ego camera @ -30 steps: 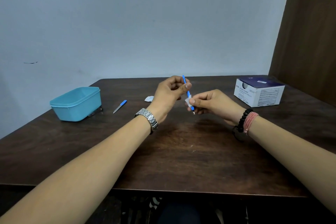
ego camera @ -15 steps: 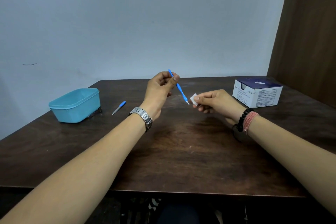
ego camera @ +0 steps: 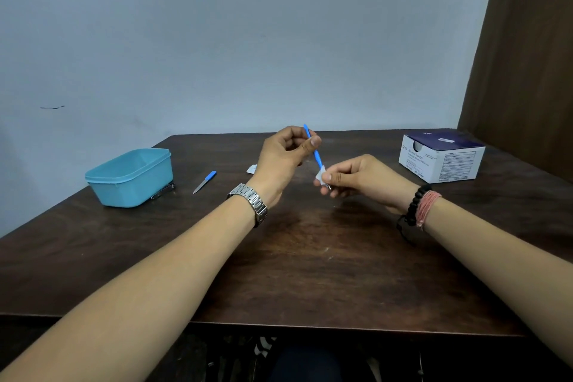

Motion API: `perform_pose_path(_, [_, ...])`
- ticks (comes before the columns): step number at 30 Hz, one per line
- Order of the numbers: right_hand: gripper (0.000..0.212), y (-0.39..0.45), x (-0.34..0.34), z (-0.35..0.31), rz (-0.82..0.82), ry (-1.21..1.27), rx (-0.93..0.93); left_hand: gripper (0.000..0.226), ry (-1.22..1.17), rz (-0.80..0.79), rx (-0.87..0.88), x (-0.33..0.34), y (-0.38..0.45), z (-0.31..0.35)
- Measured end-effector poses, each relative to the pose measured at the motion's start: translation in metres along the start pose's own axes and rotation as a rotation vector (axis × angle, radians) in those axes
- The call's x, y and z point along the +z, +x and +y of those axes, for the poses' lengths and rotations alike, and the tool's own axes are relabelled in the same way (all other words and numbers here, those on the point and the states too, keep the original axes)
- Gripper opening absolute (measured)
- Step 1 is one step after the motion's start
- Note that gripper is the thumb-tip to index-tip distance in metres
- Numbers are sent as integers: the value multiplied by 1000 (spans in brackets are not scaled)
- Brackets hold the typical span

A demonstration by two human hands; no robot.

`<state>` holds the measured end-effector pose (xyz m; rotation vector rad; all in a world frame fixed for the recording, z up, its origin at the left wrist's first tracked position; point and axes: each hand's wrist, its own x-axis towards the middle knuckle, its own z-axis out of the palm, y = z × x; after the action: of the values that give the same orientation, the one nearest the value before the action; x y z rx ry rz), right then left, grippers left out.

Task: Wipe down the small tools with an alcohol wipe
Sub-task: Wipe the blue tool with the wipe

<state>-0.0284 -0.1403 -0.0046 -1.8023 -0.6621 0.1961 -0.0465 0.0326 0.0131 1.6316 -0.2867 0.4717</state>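
Above the middle of the table, my left hand [ego camera: 286,153] pinches the upper part of a thin blue-handled tool [ego camera: 314,150] between thumb and fingers, its tip slanting down to the right. My right hand [ego camera: 359,178] pinches a small white alcohol wipe [ego camera: 321,175] folded around the tool's lower end; a bit of metal tip shows below the wipe. A second blue-handled tool [ego camera: 204,182] with a metal blade lies on the table to the left.
A light blue plastic tub [ego camera: 131,177] stands at the left of the dark wooden table [ego camera: 310,273], with a metal tool [ego camera: 162,192] at its base. A wipe box [ego camera: 441,156] sits at the back right. A torn wrapper [ego camera: 251,168] lies behind my left wrist.
Half a second ago the wipe was at the tool's tip with the hands apart. Now the hands have closed together and the wipe has slid up onto the lower shaft again.
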Motion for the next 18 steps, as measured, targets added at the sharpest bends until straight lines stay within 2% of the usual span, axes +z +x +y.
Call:
perform_pose_path(7, [14,0,-2,0,10,-8,15,5,-66,156,-12,-6,4,4])
perform_pose_path(10, [13,1,-4,3,114,45,46,5,-79,190,-31,-9,5,3])
perform_pose_path(13, [13,2,-8,2,179,110,25,6,-33,90,-13,-4,2,2])
perform_pose_path(18, [16,1,0,-1,78,34,-25,5,11,-98,25,9,-7,-3])
